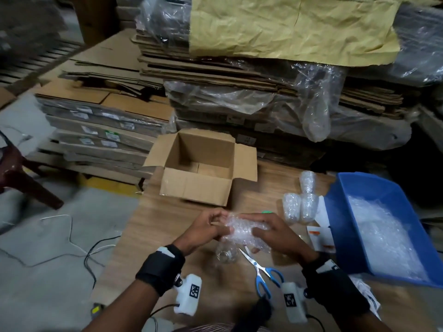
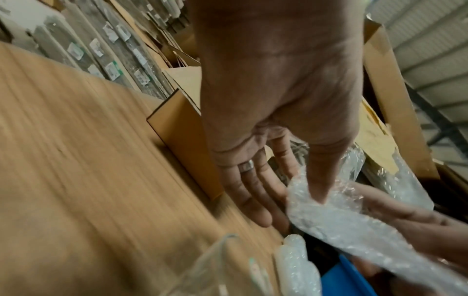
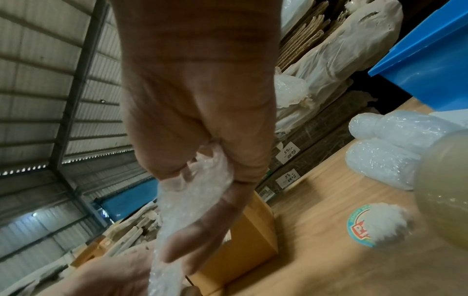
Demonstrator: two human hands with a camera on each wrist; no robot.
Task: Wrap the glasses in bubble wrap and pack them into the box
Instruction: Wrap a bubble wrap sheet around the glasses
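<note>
Working from the biggest thing down, we see the wooden table (image 1: 167,216) carrying everything. At its right edge sits the blue bin (image 1: 359,195), with loose bubble wrap piled inside. At the table's far side stands the cardboard box (image 1: 195,188), flaps open and nothing visible inside it. Between box and bin lie 3 wrapped glasses (image 1: 300,204), clustered and touching one another, just beside the bin's near corner.

Closer to us, both hands hold 1 sheet of bubble wrap (image 1: 242,230) above the table. Our left hand (image 1: 207,227) pinches its left edge between thumb and fingers; in the left wrist view the thumb presses onto the wrap while the other fingers stretch behind it, a ring on 1 of them. Our right hand (image 1: 275,232) grips the right side, and the right wrist view shows the sheet running between thumb and fingers.

Just under the wrap, near our wrists, an unwrapped clear glass (image 1: 226,254) lies on its side on the table. Right beside it lie blue-handled scissors (image 1: 260,269), blades pointing toward the wrap. A few small white papers (image 1: 321,238) rest against the bin.
</note>
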